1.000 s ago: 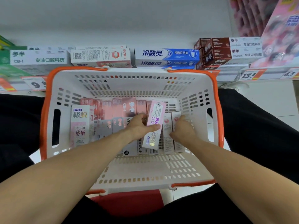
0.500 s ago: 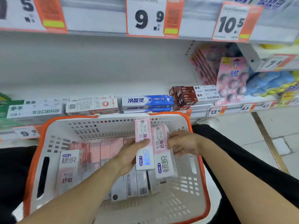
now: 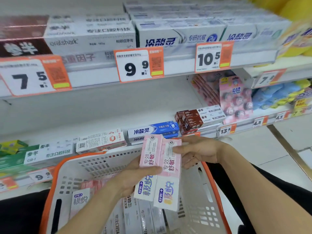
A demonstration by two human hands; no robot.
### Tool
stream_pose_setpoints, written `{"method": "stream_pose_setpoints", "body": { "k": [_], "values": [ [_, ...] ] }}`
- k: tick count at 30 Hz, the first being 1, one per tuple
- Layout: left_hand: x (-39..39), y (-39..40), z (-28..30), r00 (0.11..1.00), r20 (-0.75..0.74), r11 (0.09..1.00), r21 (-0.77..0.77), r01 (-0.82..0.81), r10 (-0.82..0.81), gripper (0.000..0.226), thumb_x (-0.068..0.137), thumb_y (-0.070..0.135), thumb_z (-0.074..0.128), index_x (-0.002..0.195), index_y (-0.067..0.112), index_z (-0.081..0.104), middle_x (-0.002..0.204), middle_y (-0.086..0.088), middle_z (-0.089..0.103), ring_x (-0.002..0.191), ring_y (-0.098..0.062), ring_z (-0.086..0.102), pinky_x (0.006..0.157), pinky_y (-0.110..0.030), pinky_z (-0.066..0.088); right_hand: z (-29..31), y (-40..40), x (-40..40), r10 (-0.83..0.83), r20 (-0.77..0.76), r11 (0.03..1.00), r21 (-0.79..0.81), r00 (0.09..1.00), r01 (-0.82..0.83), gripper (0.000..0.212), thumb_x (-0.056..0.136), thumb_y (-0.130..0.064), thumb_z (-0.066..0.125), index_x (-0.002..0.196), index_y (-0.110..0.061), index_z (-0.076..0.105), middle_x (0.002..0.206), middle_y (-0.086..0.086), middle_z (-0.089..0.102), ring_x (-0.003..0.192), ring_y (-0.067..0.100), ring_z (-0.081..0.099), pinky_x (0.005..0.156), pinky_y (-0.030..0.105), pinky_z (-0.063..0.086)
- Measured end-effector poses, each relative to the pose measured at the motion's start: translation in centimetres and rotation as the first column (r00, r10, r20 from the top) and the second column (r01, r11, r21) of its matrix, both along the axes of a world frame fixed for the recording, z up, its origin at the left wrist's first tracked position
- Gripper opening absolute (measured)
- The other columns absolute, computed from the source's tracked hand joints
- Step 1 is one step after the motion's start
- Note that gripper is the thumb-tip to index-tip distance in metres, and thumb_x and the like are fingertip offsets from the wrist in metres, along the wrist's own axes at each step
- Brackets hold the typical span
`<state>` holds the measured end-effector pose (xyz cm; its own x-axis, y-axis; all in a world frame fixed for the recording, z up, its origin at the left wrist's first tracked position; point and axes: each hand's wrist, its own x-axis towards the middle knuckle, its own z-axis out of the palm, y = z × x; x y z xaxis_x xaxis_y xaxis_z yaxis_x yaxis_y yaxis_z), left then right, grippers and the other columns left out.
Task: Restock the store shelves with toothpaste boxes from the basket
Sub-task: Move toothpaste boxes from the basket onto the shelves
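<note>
Both boxes have risen higher above the basket (image 3: pixel 55 183) — left hand (image 3: pixel 130 179) grips the left box (image 3: pixel 148 166), right hand (image 3: pixel 199 151) pinches the right box (image 3: pixel 170 176). Pink-and-white, upright, side by side, touching — below the shelf (image 3: pixel 101 78).

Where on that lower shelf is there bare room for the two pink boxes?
The lower shelf is bare behind the front row of boxes, from the left edge to the brown boxes. The front row itself is packed: green box, white box, blue box. The pink packs crowd the right.
</note>
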<state>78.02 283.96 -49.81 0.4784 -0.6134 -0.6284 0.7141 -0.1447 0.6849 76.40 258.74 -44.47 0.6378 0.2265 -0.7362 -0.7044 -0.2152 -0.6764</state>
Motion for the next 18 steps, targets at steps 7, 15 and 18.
{"method": "stream_pose_setpoints", "body": {
  "k": [7, 15, 18],
  "values": [
    [0.9, 0.6, 3.9, 0.989, 0.071, 0.991, 0.045, 0.128, -0.131, 0.056, 0.076, 0.010, 0.081, 0.128, 0.013, 0.061, 0.120, -0.016, 0.071, 0.109, -0.036, 0.070, 0.089, -0.048, 0.058, 4.3, -0.7, 0.4, 0.220, 0.069, 0.975, 0.004, 0.973, -0.221, 0.049, 0.093, -0.021, 0.069, 0.139, -0.023, 0.053, 0.117, 0.014, 0.073, 0.104, 0.036, 0.070, 0.090, 0.046, 0.058],
    [0.6, 3.7, 5.7, 0.998, -0.020, 0.984, 0.166, 0.066, -0.063, 0.053, 0.069, 0.024, 0.083, 0.117, 0.009, 0.069, 0.112, -0.020, 0.073, 0.088, -0.030, 0.074, 0.072, -0.037, 0.060, 8.9, -3.6, 0.6, 0.031, 0.199, 0.996, 0.071, 0.979, -0.046, 0.038, 0.088, -0.008, 0.073, 0.119, -0.007, 0.052, 0.114, 0.026, 0.070, 0.107, 0.043, 0.068, 0.077, 0.045, 0.063],
    [1.0, 6.0, 7.2, 0.991, -0.008, 0.984, 0.119, -0.134, 0.136, 0.032, 0.063, 0.017, 0.081, 0.094, 0.010, 0.081, 0.105, -0.024, 0.074, 0.079, -0.033, 0.075, 0.065, -0.041, 0.062, 9.4, -1.9, 1.5, 0.002, 0.246, 0.996, 0.090, 0.969, -0.025, 0.038, 0.076, -0.008, 0.074, 0.107, -0.005, 0.051, 0.110, 0.031, 0.069, 0.100, 0.048, 0.069, 0.068, 0.043, 0.063]
  ]
}}
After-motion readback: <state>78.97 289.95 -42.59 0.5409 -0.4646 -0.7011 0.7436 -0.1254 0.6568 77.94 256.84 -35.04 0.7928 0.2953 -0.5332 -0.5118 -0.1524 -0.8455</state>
